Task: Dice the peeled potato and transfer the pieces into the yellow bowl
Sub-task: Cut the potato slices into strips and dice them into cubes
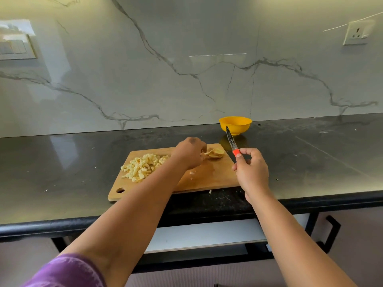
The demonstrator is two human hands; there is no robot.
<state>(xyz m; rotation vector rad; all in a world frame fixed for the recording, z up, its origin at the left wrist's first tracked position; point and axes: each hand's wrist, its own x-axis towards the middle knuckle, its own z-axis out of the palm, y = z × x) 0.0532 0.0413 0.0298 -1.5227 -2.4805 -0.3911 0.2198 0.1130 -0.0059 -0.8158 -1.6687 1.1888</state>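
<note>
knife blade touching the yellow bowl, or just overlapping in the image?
Cannot tell. In the head view, the knife, held by the right hand, has its tip overlapping the yellow bowl. With one view, depth is not settled.

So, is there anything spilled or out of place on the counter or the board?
Yes. A few small potato bits lie off the cutting board, on the dark counter near the board's front edge and to its left. The board's near edge also sticks out past the counter's front edge. The yellow bowl stands upright.
</note>
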